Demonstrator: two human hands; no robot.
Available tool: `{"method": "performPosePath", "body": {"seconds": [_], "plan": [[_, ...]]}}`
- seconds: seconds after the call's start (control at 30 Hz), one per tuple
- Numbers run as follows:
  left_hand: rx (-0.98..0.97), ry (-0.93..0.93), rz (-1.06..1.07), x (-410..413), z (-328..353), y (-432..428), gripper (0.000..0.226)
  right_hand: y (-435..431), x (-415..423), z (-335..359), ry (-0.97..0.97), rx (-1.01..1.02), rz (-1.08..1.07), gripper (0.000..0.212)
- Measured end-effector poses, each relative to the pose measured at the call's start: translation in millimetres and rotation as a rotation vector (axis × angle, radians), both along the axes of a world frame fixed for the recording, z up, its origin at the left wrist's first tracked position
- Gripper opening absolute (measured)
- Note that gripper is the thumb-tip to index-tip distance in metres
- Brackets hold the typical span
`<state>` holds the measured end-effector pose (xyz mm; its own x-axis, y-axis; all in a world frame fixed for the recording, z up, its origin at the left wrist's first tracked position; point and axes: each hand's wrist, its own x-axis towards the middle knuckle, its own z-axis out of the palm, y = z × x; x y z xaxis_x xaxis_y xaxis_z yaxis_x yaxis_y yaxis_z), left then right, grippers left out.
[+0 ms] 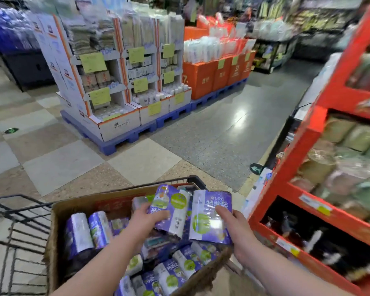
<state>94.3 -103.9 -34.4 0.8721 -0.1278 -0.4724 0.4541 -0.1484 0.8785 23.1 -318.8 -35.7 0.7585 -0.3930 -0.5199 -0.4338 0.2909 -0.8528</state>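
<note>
A brown cardboard box (77, 205) sits in a black wire shopping cart (15, 227) and holds several purple and white packs. My left hand (146, 218) grips one purple pack (172, 207) lifted above the box. My right hand (233, 226) grips a second purple pack (210, 218) beside the first, over the box's right side. Both forearms reach in from the bottom edge.
A red shelf unit (320, 133) with bagged goods stands close on the right. Ahead, white cardboard displays (120, 86) and orange boxes (214, 75) rest on blue pallets (137, 133). Tiled and grey floor lies between.
</note>
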Motion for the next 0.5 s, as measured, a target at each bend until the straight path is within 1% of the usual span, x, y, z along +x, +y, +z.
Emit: {"method": "performPosePath", "body": {"seconds": [0.07,0.13,0.2,0.23,0.33,0.37,0.4,0.47,0.5], "plan": [[-0.072,0.012,-0.055,-5.8,1.5,-22.8,0.034,-15.2,-14.8,9.3,-0.002,-0.028,-0.067,0.037],[-0.125,0.009,-0.113,-11.2,4.2,-45.6,0.027,-30.8,-30.3,18.3,0.007,-0.056,-0.136,0.042],[-0.172,0.018,-0.170,-16.1,6.1,-69.2,0.031,-48.3,-46.2,24.2,0.005,-0.073,-0.191,0.056],[-0.189,0.021,-0.205,-20.0,8.7,-81.2,0.032,-53.7,-56.2,31.8,0.003,-0.058,-0.212,0.056],[-0.229,0.000,-0.300,-33.4,14.7,-119.4,0.028,-80.8,-85.7,42.9,-0.003,-0.053,-0.285,0.034],[-0.249,-0.011,-0.329,-39.5,18.1,-132.2,0.029,-90.2,-96.4,45.3,-0.004,-0.058,-0.321,0.030],[-0.259,-0.023,-0.355,-45.8,21.9,-145.2,0.033,-99.6,-107.1,47.5,-0.022,-0.070,-0.348,0.033],[-0.277,-0.027,-0.421,-60.4,29.7,-172.5,0.047,-120.0,-129.7,49.4,-0.033,-0.080,-0.408,0.052],[-0.290,-0.022,-0.450,-68.6,33.1,-187.1,0.051,-129.7,-142.5,51.6,-0.038,-0.093,-0.436,0.058]]}}
